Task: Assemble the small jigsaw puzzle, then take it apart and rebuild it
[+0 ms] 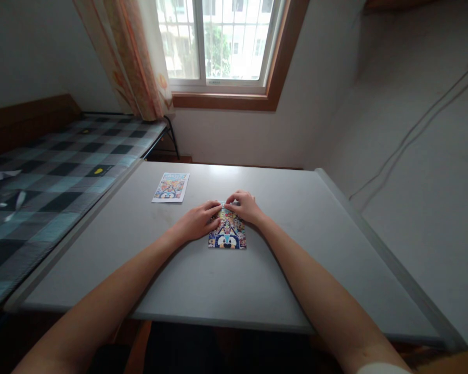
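A small jigsaw puzzle (pixel 229 229) lies flat on the table, printed with a blue cartoon dog's face at its near edge and many small colourful figures above. My left hand (pixel 198 220) rests along the puzzle's left side, palm down, fingers stretched out, with the fingertips on its upper left part. At the top edge, my right hand (pixel 245 206) has its fingers bent, the thumb and fingertips close together on the upper right corner. Whether a loose piece is between them cannot be made out. The hands cover parts of the puzzle's top and left edges.
A picture sheet (pixel 170 188) with a similar print lies on the grey-white table (pixel 288 208), farther back to the left. Beside the table's left edge is a bed with a checked cover (pixel 74 161). A wall with a hanging cable (pixel 405 137) borders the right side.
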Available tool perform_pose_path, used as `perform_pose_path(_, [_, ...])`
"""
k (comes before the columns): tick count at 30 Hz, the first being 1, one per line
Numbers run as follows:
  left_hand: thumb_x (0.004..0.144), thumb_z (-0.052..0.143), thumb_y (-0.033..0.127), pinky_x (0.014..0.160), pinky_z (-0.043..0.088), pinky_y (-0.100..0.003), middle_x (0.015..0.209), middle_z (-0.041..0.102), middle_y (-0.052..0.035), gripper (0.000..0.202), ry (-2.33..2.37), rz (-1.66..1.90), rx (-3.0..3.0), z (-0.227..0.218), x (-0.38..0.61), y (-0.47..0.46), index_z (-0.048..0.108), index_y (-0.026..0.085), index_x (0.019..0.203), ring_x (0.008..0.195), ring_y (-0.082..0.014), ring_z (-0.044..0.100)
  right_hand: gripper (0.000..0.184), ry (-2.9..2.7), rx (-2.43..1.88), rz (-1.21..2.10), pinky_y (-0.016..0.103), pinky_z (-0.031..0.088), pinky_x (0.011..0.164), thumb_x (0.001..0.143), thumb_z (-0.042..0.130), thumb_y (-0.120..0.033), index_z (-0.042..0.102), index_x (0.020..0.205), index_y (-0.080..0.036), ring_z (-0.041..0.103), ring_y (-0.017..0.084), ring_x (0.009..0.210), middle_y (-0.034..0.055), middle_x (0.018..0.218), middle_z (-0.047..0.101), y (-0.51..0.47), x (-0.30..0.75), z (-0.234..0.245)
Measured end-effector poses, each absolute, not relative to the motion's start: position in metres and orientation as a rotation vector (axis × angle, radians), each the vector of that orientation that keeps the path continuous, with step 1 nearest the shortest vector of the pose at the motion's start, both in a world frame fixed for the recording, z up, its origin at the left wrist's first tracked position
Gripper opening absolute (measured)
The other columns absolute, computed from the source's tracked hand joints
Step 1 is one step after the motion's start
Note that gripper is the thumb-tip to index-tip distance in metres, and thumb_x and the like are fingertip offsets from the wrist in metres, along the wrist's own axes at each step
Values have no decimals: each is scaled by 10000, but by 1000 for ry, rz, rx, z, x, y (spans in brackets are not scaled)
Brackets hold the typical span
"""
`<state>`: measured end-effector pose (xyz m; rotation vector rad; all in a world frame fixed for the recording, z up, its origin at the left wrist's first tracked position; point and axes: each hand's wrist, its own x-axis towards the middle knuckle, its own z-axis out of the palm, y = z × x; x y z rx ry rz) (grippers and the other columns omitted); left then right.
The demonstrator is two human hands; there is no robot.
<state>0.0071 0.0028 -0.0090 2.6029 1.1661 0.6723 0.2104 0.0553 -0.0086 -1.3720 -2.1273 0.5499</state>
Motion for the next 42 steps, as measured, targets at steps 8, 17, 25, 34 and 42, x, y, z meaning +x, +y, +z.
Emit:
perform_pose_path(8, [917,448,330,1060,402,-360,1323,515,-85,410,1094,700,2576,-8,7,2,537,215,1301,1217,-243,515,61,-2185,-1213,581,258,399,722,769,669,-221,709,798,-187,574,129,726,5,756,674,55,212,-8])
perform_pose_path(17, [920,443,286,1044,421,-347,1284,526,-86,376,1077,687,2631,-7,7,2,546,230,1277,1193,-225,527,64,-2202,-1126,614,238,411,700,771,644,-171,704,795,-170,570,124,729,14,772,657,54,214,-8])
perform_pose_path(25, [932,452,333,1048,423,-402,1325,479,-109,365,1058,604,2763,-6,6,1,558,229,1265,1206,-241,510,111,-2345,-1081,429,307,376,807,797,647,-158,741,830,-206,581,156,809,38,826,676,53,212,-4])
perform_pose_path(34, [913,468,262,1082,389,-425,1350,472,-102,367,1067,598,2779,-7,7,0,555,231,1268,1247,-246,472,117,-2213,-1160,581,249,410,720,808,627,-162,738,829,-191,585,128,730,25,796,669,55,210,-9])
perform_pose_path(42, [921,461,276,1099,365,-442,1329,491,-111,350,1082,594,2760,-9,8,0,569,215,1249,1290,-254,433,136,-2300,-1180,389,272,386,749,869,577,-215,712,866,-198,569,139,746,32,847,642,51,208,-10])
